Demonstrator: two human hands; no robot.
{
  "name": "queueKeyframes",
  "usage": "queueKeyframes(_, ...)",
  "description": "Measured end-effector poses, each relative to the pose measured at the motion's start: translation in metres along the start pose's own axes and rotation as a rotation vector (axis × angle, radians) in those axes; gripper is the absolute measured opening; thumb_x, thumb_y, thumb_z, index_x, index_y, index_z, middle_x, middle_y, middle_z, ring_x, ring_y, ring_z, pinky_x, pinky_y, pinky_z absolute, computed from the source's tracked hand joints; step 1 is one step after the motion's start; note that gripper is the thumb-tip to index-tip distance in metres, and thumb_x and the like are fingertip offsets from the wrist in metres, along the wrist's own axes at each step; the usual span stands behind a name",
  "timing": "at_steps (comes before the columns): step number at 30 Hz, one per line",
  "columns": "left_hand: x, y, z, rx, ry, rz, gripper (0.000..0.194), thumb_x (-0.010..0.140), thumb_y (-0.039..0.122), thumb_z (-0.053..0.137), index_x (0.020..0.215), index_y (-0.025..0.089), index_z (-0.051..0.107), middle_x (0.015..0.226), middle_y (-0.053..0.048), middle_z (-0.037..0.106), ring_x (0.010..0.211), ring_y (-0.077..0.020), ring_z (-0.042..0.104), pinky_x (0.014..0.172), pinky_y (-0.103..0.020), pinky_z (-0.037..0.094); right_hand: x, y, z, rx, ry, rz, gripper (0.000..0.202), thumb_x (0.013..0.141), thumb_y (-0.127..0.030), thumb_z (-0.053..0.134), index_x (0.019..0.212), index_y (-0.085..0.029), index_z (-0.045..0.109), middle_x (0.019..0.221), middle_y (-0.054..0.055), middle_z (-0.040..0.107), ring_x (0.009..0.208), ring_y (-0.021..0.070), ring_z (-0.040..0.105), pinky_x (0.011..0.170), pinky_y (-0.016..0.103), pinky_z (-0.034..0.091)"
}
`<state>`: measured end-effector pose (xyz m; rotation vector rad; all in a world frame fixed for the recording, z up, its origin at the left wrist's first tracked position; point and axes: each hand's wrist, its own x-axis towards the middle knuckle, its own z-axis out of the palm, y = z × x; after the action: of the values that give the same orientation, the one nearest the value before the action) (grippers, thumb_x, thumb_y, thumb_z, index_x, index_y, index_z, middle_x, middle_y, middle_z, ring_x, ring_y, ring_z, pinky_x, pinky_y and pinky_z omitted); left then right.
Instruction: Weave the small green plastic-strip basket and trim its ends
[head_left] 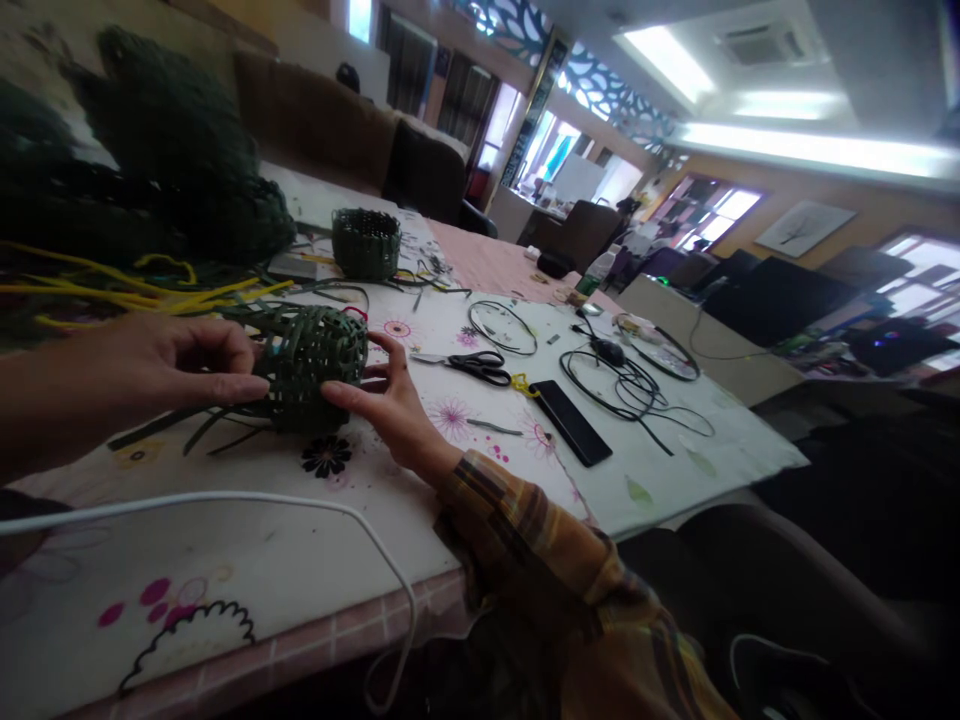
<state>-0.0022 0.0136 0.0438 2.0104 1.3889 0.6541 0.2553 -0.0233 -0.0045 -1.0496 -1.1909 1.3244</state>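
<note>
A small basket woven from dark green strips (pixel 311 360) lies on its side on the flowered tablecloth, loose strip ends sticking out to the left. My right hand (pixel 390 405) holds its right end, thumb on the front and fingers behind. At the basket's left side is my left hand (pixel 199 365), thumb and fingers curled close together by the strips; whether a strip is between them is hard to see. Behind stands a second green woven basket (pixel 366 245), upright with its opening up.
Black-handled scissors (pixel 480 366), a black phone (pixel 571 422) and coiled dark strips (pixel 622 385) lie to the right. Yellow strips (pixel 150 298) and a dark green woven heap (pixel 172 150) are at the left. A white cable (pixel 300 498) crosses the front.
</note>
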Motion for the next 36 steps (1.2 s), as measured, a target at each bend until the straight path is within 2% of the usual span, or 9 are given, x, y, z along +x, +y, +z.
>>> queueKeyframes(3,-0.001,0.003,0.001,-0.049,-0.05,-0.024,0.049,0.063,0.071,0.076,0.064,0.024,0.06,0.063,0.002,0.056,0.064,-0.0181,0.05,0.058,-0.028,0.037,0.0,0.0,0.0,-0.005,0.008,0.003,0.102,0.056,-0.052,0.099,0.141,-0.037,0.046,0.108,0.0,0.063,0.095,0.0194,0.067,0.092,0.043,0.064)
queueKeyframes(7,-0.003,0.018,0.006,-0.053,0.037,-0.014,0.05,0.057,0.071,0.075,0.058,0.023,0.061,0.067,-0.001,0.063,0.066,-0.0192,0.054,0.063,-0.03,0.04,0.0,0.0,0.0,-0.012,0.016,0.0,0.103,0.056,-0.052,0.098,0.143,-0.035,0.045,0.108,0.001,0.062,0.095,0.0195,0.066,0.094,0.043,0.063)
queueKeyframes(12,-0.004,0.027,0.008,-0.035,0.071,-0.038,0.056,0.053,0.076,0.074,0.058,0.023,0.058,0.074,-0.001,0.066,0.069,-0.0189,0.053,0.065,-0.031,0.042,0.0,0.001,0.0,-0.014,0.014,-0.004,0.103,0.057,-0.052,0.098,0.143,-0.036,0.045,0.107,0.001,0.063,0.097,0.0202,0.066,0.096,0.045,0.063)
queueKeyframes(15,-0.004,0.03,0.009,-0.044,0.072,-0.051,0.055,0.053,0.075,0.073,0.058,0.023,0.056,0.078,-0.002,0.066,0.071,-0.0189,0.054,0.067,-0.032,0.042,0.0,0.001,0.001,-0.015,0.016,-0.007,0.103,0.057,-0.053,0.098,0.143,-0.036,0.045,0.108,0.001,0.063,0.096,0.02,0.066,0.096,0.045,0.063)
queueKeyframes(19,-0.004,0.033,0.01,-0.002,0.072,-0.051,0.055,0.054,0.077,0.07,0.059,0.024,0.054,0.071,-0.001,0.062,0.068,-0.0189,0.052,0.063,-0.032,0.04,-0.003,0.0,0.003,-0.031,0.024,-0.021,0.102,0.058,-0.055,0.097,0.143,-0.036,0.044,0.112,0.002,0.062,0.096,0.0197,0.066,0.094,0.044,0.064)
queueKeyframes(23,-0.006,0.036,0.012,0.101,0.141,-0.058,0.058,0.052,0.082,0.065,0.058,0.025,0.055,0.064,0.0,0.059,0.064,-0.0194,0.05,0.06,-0.032,0.036,-0.005,0.0,0.004,-0.057,0.024,-0.045,0.1,0.06,-0.055,0.096,0.143,-0.035,0.044,0.115,0.003,0.061,0.097,0.0197,0.065,0.094,0.044,0.063)
queueKeyframes(27,-0.007,0.037,0.012,0.123,0.188,0.007,0.054,0.052,0.079,0.065,0.054,0.025,0.056,0.068,-0.001,0.063,0.068,-0.02,0.054,0.064,-0.032,0.036,-0.003,0.001,0.002,-0.049,0.012,-0.045,0.098,0.06,-0.053,0.096,0.142,-0.035,0.045,0.113,0.002,0.062,0.098,0.0203,0.066,0.095,0.044,0.063)
queueKeyframes(32,-0.004,0.034,0.009,0.072,0.149,0.03,0.056,0.056,0.079,0.066,0.054,0.024,0.055,0.073,-0.003,0.064,0.072,-0.0201,0.053,0.064,-0.032,0.036,-0.002,0.001,0.001,-0.038,0.017,-0.024,0.101,0.058,-0.054,0.097,0.143,-0.036,0.044,0.111,0.001,0.063,0.097,0.0202,0.067,0.094,0.044,0.063)
queueKeyframes(36,-0.004,0.036,0.01,0.097,0.14,0.0,0.056,0.054,0.08,0.066,0.056,0.025,0.056,0.067,-0.001,0.06,0.067,-0.02,0.051,0.061,-0.032,0.035,-0.004,0.001,0.002,-0.044,0.018,-0.028,0.102,0.057,-0.055,0.097,0.142,-0.037,0.045,0.112,0.002,0.062,0.097,0.0207,0.067,0.093,0.045,0.064)
